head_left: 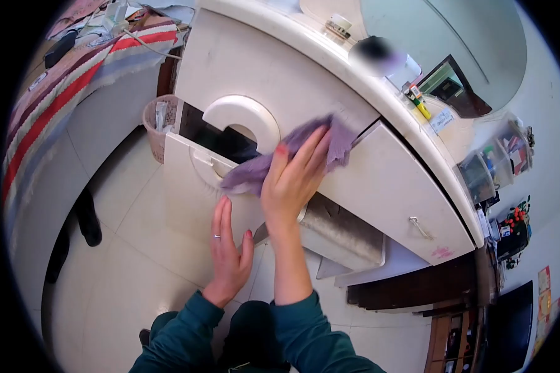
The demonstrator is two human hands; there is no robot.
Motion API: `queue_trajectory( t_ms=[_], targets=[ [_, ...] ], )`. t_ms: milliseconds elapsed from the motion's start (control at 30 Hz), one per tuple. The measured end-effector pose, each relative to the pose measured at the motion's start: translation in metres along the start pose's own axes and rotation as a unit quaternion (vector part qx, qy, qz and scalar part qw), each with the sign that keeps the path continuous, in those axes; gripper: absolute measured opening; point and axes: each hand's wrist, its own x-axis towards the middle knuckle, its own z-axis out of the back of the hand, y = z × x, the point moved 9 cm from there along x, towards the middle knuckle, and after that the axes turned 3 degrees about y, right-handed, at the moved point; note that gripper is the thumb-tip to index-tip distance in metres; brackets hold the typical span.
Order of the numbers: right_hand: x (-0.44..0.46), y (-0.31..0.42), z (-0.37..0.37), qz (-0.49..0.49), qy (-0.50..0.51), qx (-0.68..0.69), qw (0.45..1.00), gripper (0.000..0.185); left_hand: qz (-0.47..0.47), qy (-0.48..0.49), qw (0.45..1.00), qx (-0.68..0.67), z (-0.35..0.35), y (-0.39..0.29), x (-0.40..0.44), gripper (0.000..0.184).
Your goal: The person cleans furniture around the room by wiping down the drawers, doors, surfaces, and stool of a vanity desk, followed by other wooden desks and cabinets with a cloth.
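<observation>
My right hand (pixel 294 177) presses a crumpled purple cloth (pixel 305 132) against the front of a white dresser (pixel 255 59). Its fingers lie over the cloth, which is slightly blurred at the top. Just left of the cloth is a raised, curved white trim piece (pixel 249 112) on the dresser front. Below it, a drawer or door panel (pixel 190 165) stands partly out, with a dark gap behind it. My left hand (pixel 230 255), with a ring on one finger, hovers lower left near that panel. Its fingers are stretched and nothing is in them.
A stool with a padded top (pixel 348 239) sits under the dresser. To the right is a drawer handle (pixel 420 228). Small items and a mirror (pixel 454 43) stand on top. At left are a pink bin (pixel 155 140), a bed with a striped cover (pixel 68 105) and dark shoes (pixel 88 217).
</observation>
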Motion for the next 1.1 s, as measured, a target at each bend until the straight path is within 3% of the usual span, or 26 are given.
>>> queue_trajectory(
  t_ms=[67, 200, 333, 433, 533, 700, 767, 833, 867, 933, 967, 1000, 1033, 1100],
  targets=[
    [-0.038, -0.013, -0.019, -0.016, 0.081, -0.051, 0.995, 0.063, -0.001, 0.007, 1.000, -0.006, -0.002, 0.005, -0.003, 0.058],
    [0.003, 0.011, 0.000, 0.075, 0.025, -0.051, 0.996, 0.062, 0.004, 0.033, 0.999, -0.018, -0.011, 0.003, -0.003, 0.057],
    [0.021, 0.013, 0.011, 0.052, 0.004, -0.054, 0.997, 0.060, -0.008, 0.036, 0.999, -0.028, -0.013, -0.003, -0.006, 0.057],
    [-0.015, 0.005, 0.002, 0.044, 0.004, -0.036, 0.998, 0.059, -0.010, 0.019, 0.999, -0.035, -0.012, 0.002, -0.009, 0.058],
    [0.018, 0.013, 0.014, 0.049, -0.020, -0.048, 0.997, 0.058, 0.003, 0.042, 0.999, -0.006, -0.021, 0.010, -0.016, 0.058],
    [0.014, 0.007, 0.018, 0.027, -0.028, -0.052, 0.998, 0.052, 0.022, 0.073, 0.993, -0.090, -0.026, 0.016, -0.011, 0.054],
    [-0.023, -0.014, -0.003, -0.018, 0.056, -0.017, 0.998, 0.045, 0.047, 0.085, 0.985, -0.141, -0.028, 0.020, -0.011, 0.052],
    [-0.048, -0.029, -0.013, -0.099, 0.132, 0.106, 0.981, 0.037, 0.186, 0.078, 0.871, -0.448, -0.042, 0.031, -0.014, 0.053],
    [-0.058, -0.025, -0.007, -0.098, 0.131, 0.107, 0.981, 0.037, 0.184, 0.077, 0.872, -0.447, -0.041, 0.025, -0.010, 0.053],
    [-0.080, -0.010, 0.002, -0.153, 0.172, 0.270, 0.935, 0.033, 0.249, 0.046, 0.738, -0.625, -0.045, 0.017, -0.014, 0.055],
    [-0.085, -0.005, 0.010, -0.157, 0.175, 0.273, 0.933, 0.033, 0.224, 0.045, 0.714, -0.662, -0.041, 0.011, -0.012, 0.050],
    [-0.095, -0.007, 0.007, -0.213, 0.214, 0.324, 0.896, 0.032, 0.226, 0.044, 0.718, -0.657, -0.039, 0.009, -0.012, 0.050],
    [-0.105, -0.010, 0.003, -0.267, 0.252, 0.372, 0.853, 0.030, 0.232, 0.038, 0.768, -0.596, -0.034, 0.011, -0.011, 0.049],
    [-0.098, -0.016, 0.021, -0.225, 0.228, 0.363, 0.875, 0.030, 0.217, 0.008, 0.827, -0.519, -0.027, 0.018, -0.003, 0.038]
  ],
)
